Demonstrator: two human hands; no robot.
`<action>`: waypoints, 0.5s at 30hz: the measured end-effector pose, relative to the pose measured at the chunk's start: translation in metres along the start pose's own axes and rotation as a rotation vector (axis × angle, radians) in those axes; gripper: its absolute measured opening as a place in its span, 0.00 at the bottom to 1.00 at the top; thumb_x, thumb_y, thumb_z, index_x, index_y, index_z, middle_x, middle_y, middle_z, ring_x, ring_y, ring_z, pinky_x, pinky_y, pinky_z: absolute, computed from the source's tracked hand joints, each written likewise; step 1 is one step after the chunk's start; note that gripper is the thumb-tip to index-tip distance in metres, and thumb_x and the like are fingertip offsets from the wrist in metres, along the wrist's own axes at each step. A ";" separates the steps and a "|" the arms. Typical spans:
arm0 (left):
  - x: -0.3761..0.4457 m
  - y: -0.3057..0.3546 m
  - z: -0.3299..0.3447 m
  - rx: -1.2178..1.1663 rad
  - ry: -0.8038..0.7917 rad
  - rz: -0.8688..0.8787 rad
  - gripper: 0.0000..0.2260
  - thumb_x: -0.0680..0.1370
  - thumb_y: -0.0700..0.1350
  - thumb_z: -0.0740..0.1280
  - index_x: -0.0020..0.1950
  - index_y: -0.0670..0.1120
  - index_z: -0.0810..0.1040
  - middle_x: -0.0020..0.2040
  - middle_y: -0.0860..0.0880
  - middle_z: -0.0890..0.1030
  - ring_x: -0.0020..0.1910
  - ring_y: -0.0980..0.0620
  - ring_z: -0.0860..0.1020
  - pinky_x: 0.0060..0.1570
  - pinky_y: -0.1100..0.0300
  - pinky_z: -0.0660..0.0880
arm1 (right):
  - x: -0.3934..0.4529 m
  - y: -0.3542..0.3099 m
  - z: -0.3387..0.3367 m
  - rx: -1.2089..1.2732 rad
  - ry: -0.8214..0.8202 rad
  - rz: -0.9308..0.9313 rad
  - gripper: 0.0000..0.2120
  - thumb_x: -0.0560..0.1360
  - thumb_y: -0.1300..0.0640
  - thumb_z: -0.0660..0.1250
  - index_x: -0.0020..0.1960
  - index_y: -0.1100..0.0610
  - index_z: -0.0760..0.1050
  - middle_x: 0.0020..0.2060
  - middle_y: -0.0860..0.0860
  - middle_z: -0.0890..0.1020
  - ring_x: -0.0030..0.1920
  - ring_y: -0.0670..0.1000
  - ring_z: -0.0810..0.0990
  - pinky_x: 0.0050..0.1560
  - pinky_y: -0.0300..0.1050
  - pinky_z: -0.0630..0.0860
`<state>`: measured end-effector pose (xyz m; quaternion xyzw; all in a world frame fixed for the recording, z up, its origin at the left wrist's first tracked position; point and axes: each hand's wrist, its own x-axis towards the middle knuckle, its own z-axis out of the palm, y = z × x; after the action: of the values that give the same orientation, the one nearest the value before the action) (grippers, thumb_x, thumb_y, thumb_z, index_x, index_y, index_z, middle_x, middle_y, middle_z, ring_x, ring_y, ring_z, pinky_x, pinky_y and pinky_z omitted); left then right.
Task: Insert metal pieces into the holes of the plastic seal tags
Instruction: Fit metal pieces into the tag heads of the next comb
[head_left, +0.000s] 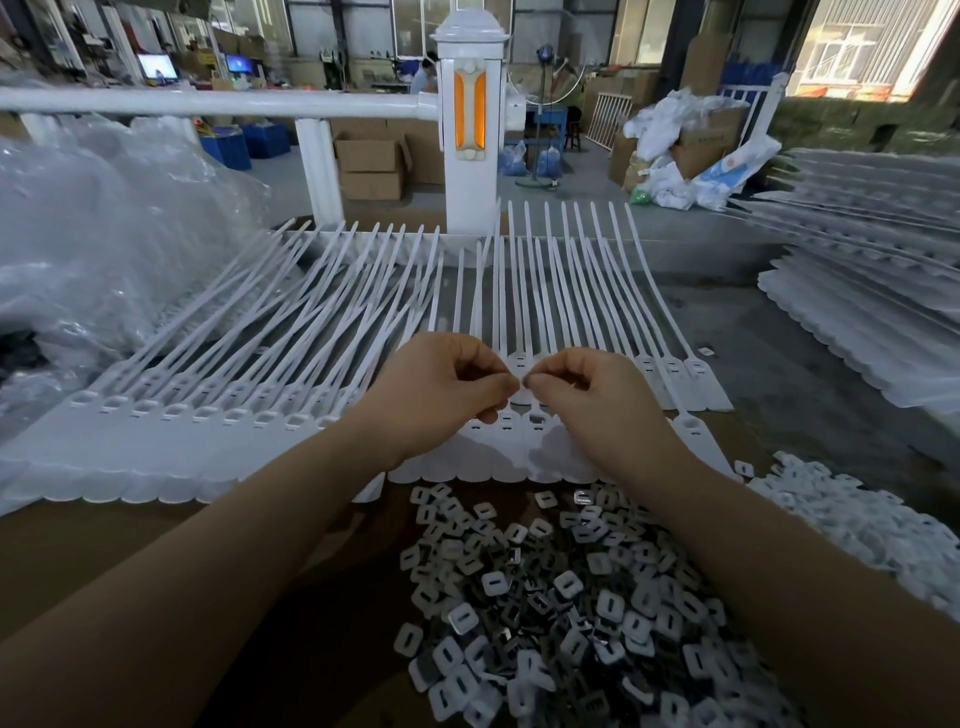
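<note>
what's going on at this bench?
A person is fitting metal pieces into white plastic seal tags laid in a row. Both hands meet over the row's middle: the left hand and right hand pinch something small between their fingertips, too small to identify. A heap of loose metal pieces lies in front.

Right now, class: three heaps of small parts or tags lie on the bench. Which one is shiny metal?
The metal pieces, the grey glinting heap nearest the camera between the forearms. The small white plastic pieces at right and the stacked white seal tags beyond are matt plastic.
</note>
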<state>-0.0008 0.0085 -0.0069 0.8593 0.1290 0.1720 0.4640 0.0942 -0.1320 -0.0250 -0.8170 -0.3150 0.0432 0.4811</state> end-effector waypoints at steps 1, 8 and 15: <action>0.001 0.000 0.002 -0.018 0.015 -0.016 0.03 0.76 0.44 0.72 0.42 0.48 0.83 0.35 0.51 0.84 0.34 0.58 0.80 0.38 0.66 0.76 | 0.002 0.002 0.000 -0.033 0.035 0.033 0.06 0.77 0.55 0.64 0.49 0.49 0.80 0.42 0.42 0.82 0.42 0.44 0.81 0.51 0.49 0.79; 0.006 0.004 0.015 -0.049 0.043 -0.158 0.04 0.75 0.48 0.73 0.41 0.50 0.83 0.42 0.44 0.83 0.36 0.52 0.76 0.34 0.62 0.73 | 0.004 0.005 -0.002 -0.090 -0.053 0.152 0.20 0.75 0.66 0.57 0.63 0.52 0.76 0.54 0.47 0.82 0.54 0.47 0.80 0.57 0.50 0.77; 0.010 -0.004 0.028 0.074 0.061 -0.234 0.04 0.75 0.51 0.73 0.42 0.51 0.84 0.39 0.54 0.83 0.41 0.54 0.80 0.40 0.57 0.77 | 0.003 0.004 -0.001 -0.052 -0.069 0.162 0.20 0.75 0.66 0.57 0.63 0.53 0.75 0.50 0.47 0.83 0.48 0.46 0.80 0.51 0.48 0.79</action>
<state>0.0201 -0.0064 -0.0230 0.8494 0.2487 0.1379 0.4446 0.0989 -0.1323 -0.0270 -0.8500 -0.2652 0.1017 0.4436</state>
